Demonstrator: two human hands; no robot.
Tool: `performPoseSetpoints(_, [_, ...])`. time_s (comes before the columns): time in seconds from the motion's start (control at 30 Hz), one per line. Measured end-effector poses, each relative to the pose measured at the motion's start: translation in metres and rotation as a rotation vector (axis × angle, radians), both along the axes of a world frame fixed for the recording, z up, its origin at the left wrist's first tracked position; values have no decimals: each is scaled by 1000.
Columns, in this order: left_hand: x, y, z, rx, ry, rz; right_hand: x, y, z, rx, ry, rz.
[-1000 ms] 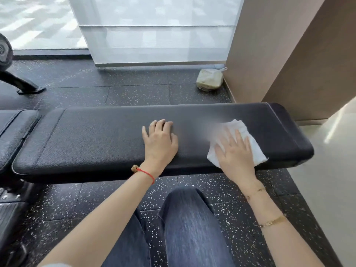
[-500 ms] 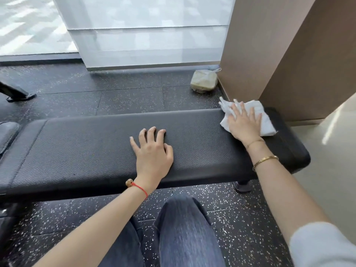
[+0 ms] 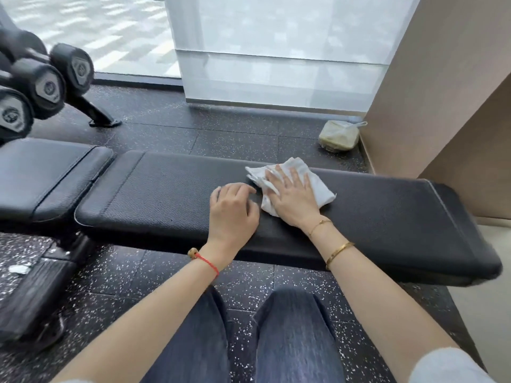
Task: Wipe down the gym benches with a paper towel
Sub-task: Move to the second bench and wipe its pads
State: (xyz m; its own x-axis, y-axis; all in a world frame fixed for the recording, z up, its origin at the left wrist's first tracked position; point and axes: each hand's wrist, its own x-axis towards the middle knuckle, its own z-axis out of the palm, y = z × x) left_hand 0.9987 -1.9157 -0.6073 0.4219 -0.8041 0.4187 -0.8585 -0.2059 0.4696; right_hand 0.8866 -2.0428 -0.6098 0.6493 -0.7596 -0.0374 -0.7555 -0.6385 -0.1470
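Observation:
A long black padded gym bench (image 3: 387, 217) runs across the view in front of my knees. A white paper towel (image 3: 315, 181) lies crumpled on its top near the middle. My right hand (image 3: 293, 197) presses flat on the towel with fingers spread and straight. Just left of it, my left hand (image 3: 232, 211) rests on the bench pad with its fingers curled under, holding nothing. A shorter black seat pad (image 3: 47, 172) adjoins the bench at the left.
Black dumbbells (image 3: 41, 84) sit on a rack at the far left, its foot (image 3: 99, 117) on the speckled rubber floor. A tied plastic bag (image 3: 338, 135) lies by the beige wall (image 3: 442, 92) behind the bench. A frosted glass panel (image 3: 276, 51) stands at the back.
My right hand slid the towel left from the bench's right end to beside my left hand. My left hand's fingers curled in. The view swung left, revealing the dumbbells.

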Motion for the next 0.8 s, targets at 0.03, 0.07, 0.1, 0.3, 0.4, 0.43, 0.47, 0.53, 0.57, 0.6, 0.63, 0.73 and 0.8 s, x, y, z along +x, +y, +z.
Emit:
performPoseSetpoints(0.03, [22,11,2,-23,-14,28,11,6,1,2,-6,18])
performPoseSetpoints(0.07, [47,23,3,-36,-24,69,24,13,2,4,-10,43])
performPoseSetpoints(0.1, [75,35,4,-40,-31,123,39,21,3,3,-11,71])
performPoseSetpoints(0.3, [213,92,-5,63,-103,290,138,75,4,6,-19,226])
performPoseSetpoints(0.4, [247,97,-15,119,-101,268,171,99,4,-20,5,294])
performPoseSetpoints(0.43, [253,97,-18,129,-87,259,176,108,3,-41,11,330])
performPoseSetpoints(0.47, [256,97,-22,131,-68,251,177,117,2,-58,8,371])
performPoseSetpoints(0.53, [257,97,-27,106,-22,250,170,131,0,-58,-11,442])
performPoseSetpoints(0.57, [257,97,-27,92,-5,252,161,136,-2,-48,-14,461])
performPoseSetpoints(0.6, [257,97,-28,80,4,250,150,137,-4,-48,-11,463])
performPoseSetpoints(0.63, [257,98,-29,70,8,246,138,137,-6,-55,-4,448])
performPoseSetpoints(0.73, [258,101,-31,51,2,242,119,118,-7,-73,32,273])
performPoseSetpoints(0.8, [258,100,-30,44,10,246,136,105,-3,-39,58,137])
